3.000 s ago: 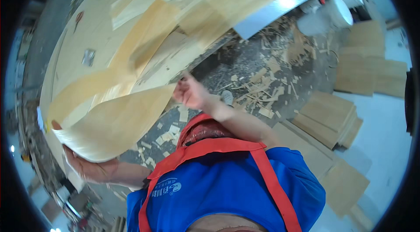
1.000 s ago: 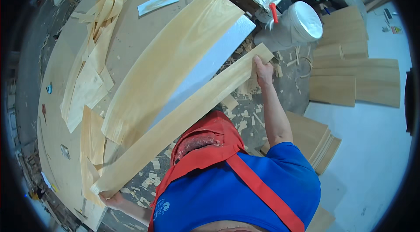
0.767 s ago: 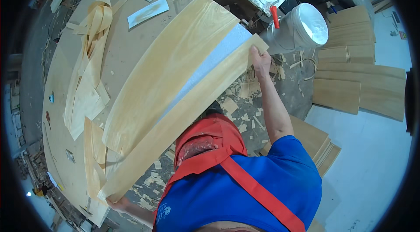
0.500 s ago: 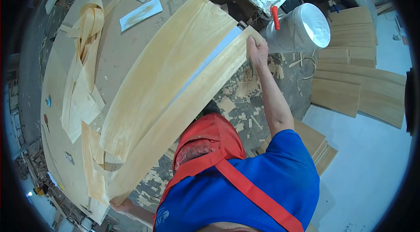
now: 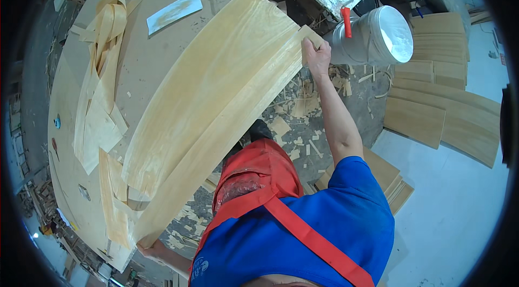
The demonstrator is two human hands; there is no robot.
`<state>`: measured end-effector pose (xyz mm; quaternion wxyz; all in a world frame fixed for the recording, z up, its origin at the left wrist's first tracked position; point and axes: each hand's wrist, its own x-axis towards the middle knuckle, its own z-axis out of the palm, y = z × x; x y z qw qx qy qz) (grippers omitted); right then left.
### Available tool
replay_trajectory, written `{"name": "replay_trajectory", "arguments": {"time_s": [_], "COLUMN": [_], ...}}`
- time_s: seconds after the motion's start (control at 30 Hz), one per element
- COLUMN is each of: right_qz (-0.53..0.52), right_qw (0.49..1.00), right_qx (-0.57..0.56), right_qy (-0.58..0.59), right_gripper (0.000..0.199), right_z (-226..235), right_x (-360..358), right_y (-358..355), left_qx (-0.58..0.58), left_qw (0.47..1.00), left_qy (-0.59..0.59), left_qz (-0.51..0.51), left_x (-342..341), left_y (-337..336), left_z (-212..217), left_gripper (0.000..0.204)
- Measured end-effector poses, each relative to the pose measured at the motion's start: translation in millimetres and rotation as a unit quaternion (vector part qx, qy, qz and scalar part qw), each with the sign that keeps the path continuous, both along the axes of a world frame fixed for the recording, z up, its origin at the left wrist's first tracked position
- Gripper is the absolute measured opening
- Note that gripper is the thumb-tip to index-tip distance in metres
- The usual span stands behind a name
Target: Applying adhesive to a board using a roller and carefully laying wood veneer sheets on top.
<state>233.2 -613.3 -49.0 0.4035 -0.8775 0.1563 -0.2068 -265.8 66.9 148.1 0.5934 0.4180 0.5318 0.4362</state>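
A long, narrow strip of wood veneer [image 5: 223, 136] stretches between my hands along the near edge of the table. My right hand [image 5: 318, 58] grips its far right end, fingers closed, thumb on top. At the lower left end, my left hand [image 5: 154, 251] pinches the corner, its fingers partly under the strip. A wider veneer sheet [image 5: 200, 70] lies beside the strip on its table side. The strip's inner edge lies along the wide sheet's edge; whether they overlap or just meet, I cannot tell.
Veneer offcuts [image 5: 102, 92] lie on the brown table [image 5: 146, 65], near two pale scrapers or boards [image 5: 174, 14]. Beyond my right hand stand a white bucket [image 5: 373, 35] and a paint roller with a red handle [image 5: 346, 22]. Wood panels [image 5: 416, 119] lean at right; scraps litter the floor.
The narrow strip has moved toward the wide sheet, closing the pale blue gap between them. My right hand has shifted slightly left with the strip's end. Both hands keep their hold.
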Motion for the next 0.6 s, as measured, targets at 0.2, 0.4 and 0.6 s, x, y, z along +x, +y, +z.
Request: {"name": "replay_trajectory", "arguments": {"time_s": [0.2,0.4,0.6], "right_qz": [-0.008,-0.01,-0.04], "right_qw": [1.0,1.0,0.996], "right_qx": [-0.014,-0.025,0.016], "right_qy": [0.01,0.014,0.078], "right_gripper": [0.028,0.031,0.045], "right_z": [-6,-7,-9], "right_x": [3,2,5], "right_y": [-2,-1,-5], "left_qx": [-0.009,-0.001,0.011], "left_qw": [1.0,1.0,1.0], "left_qy": [-0.011,-0.004,0.004], "left_qz": [0.005,0.001,-0.029], "left_x": [-1,2,4], "left_y": [1,-4,-9], "left_z": [1,3,2], "left_gripper": [0.047,0.047,0.047]}}
